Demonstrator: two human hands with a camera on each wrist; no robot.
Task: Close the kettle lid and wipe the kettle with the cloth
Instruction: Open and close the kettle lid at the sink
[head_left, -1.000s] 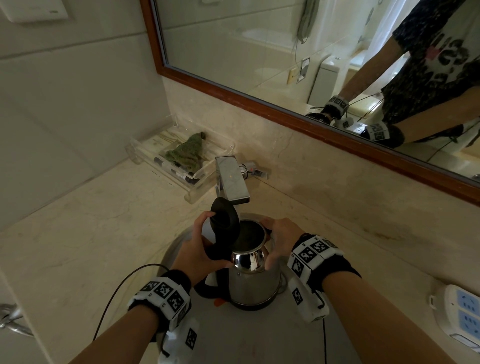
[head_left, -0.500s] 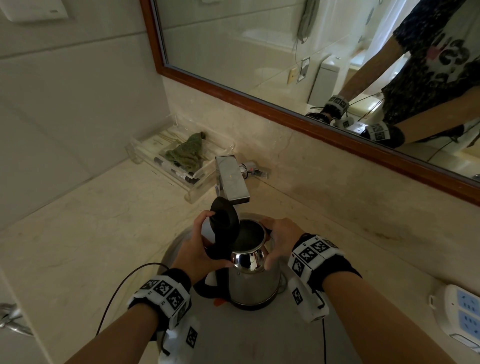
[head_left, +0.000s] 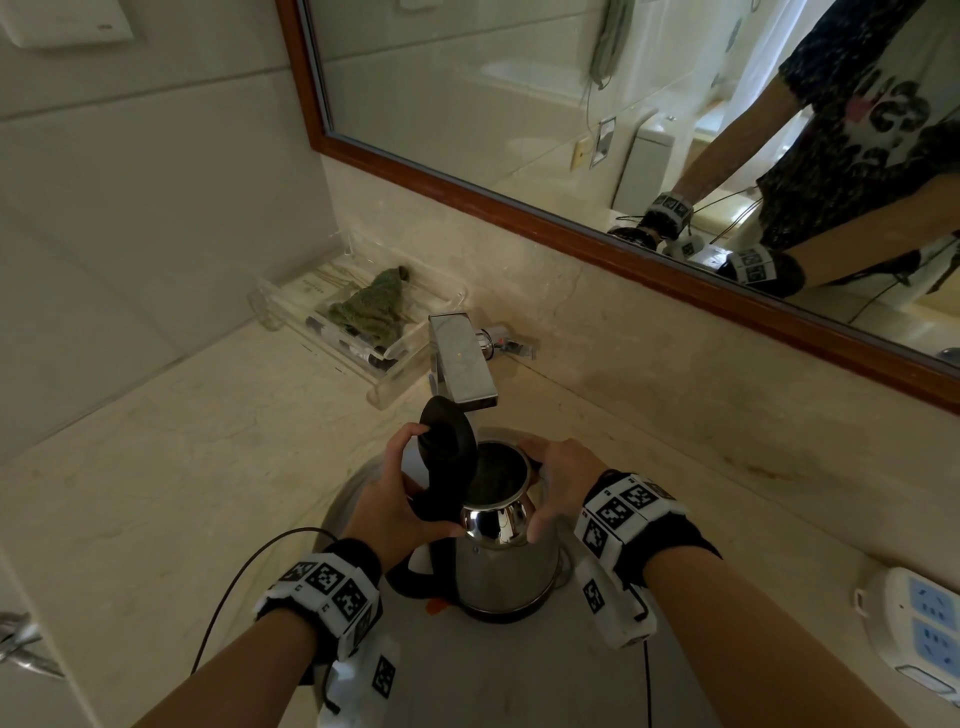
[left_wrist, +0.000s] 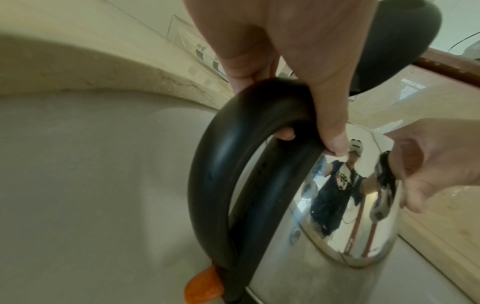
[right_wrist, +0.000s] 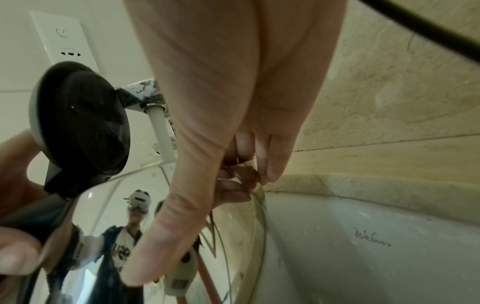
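A steel kettle (head_left: 506, 566) stands in the sink basin (head_left: 353, 499) under the faucet. Its black lid (head_left: 447, 441) stands upright and open, showing the dark inside. My left hand (head_left: 395, 493) grips the black handle (left_wrist: 221, 164), thumb over the top and fingers curled under, with one fingertip touching the lid's back edge. My right hand (head_left: 558, 483) clasps the kettle's upper body, thumb on the near side (right_wrist: 182, 205) and fingers at the far rim. A green cloth (head_left: 371, 301) lies crumpled in a clear tray (head_left: 395, 364) at the back left of the counter.
The square chrome faucet (head_left: 462, 364) juts out just above the open lid. A white power strip (head_left: 919, 629) lies on the counter at the right. A wood-framed mirror (head_left: 571, 223) runs along the back wall. A black cable (head_left: 244, 571) trails left of the sink.
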